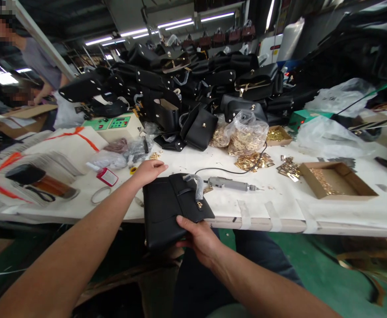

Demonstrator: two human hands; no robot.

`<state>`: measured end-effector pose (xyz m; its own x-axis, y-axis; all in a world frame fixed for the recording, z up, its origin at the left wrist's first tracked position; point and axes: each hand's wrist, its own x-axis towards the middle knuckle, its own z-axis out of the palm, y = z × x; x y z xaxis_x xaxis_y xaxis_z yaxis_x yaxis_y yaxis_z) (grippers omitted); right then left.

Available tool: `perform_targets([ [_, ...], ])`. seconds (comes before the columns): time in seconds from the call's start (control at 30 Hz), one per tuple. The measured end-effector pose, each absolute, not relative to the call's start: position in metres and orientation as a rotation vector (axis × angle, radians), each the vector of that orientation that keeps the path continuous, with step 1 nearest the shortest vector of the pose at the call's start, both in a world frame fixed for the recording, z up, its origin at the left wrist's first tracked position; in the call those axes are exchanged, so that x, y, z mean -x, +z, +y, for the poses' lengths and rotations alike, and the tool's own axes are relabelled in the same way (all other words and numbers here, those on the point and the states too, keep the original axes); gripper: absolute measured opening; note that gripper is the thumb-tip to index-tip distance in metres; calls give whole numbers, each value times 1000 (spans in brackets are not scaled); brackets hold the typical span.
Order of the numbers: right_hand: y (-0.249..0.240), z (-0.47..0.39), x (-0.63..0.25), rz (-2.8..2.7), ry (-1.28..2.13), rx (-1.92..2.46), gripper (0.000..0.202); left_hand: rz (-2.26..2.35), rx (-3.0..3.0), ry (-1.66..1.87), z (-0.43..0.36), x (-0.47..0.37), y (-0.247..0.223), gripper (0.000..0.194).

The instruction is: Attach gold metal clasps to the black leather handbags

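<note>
A black handbag (162,212) lies tilted at the table's front edge, its plastic-wrapped handle and a gold clasp toward the right. My right hand (202,240) grips its lower edge, thumb on top and fingers beneath. Just above the bag's far left corner is my left hand (150,171), its fingers stretched to the right; nothing shows in it. Beyond it lie small gold pieces (155,155). To the right of the bag rests a grey electric screwdriver (231,183) with a black cable.
Black handbags (198,128) are piled at the back. Gold hardware (253,161), a plastic bag of parts (246,137) and a cardboard box (342,194) stand right. At left are a red bottle (107,176), a dark-lidded jar (43,182) and a control box (115,126). A person (43,62) is at upper left.
</note>
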<state>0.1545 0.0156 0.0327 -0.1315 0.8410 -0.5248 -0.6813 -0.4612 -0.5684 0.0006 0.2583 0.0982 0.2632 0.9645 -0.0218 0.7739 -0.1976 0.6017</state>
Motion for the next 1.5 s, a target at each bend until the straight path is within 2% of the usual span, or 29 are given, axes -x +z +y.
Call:
perform_targets([
  [0.13,24,7,-154,-266,1806,1045,63,1633,-2084,604,236,3,99,41],
  [0.3,22,2,-156,-243,1794,1038,61,1774,-2063,872,180,25,98,51],
  [0.4,23,4,-156,-204,1807,974,59,1831,-1838,1081,133,43,92,56],
  [0.53,28,7,-154,-148,1853,900,54,1803,-1389,1029,68,52,78,71],
  [0.67,31,9,-151,-92,1869,867,49,1480,-1075,923,29,36,81,71],
  [0.77,30,9,-148,-62,1876,858,47,1395,-1030,1035,29,22,92,74],
  [0.87,27,12,-146,-41,1877,882,54,1369,-1003,1114,43,18,96,74],
  [1.07,10,20,-139,-96,1918,851,74,1350,-1028,1102,69,32,71,51],
  [1.2,-6,19,-137,-157,1906,913,90,1393,-1081,1147,70,42,54,43],
  [1.33,-6,3,-144,-292,1867,925,80,1489,-1118,1182,69,48,45,41],
  [1.5,-4,-25,-174,-400,1918,1029,68,1616,-1105,1309,66,55,33,57],
])
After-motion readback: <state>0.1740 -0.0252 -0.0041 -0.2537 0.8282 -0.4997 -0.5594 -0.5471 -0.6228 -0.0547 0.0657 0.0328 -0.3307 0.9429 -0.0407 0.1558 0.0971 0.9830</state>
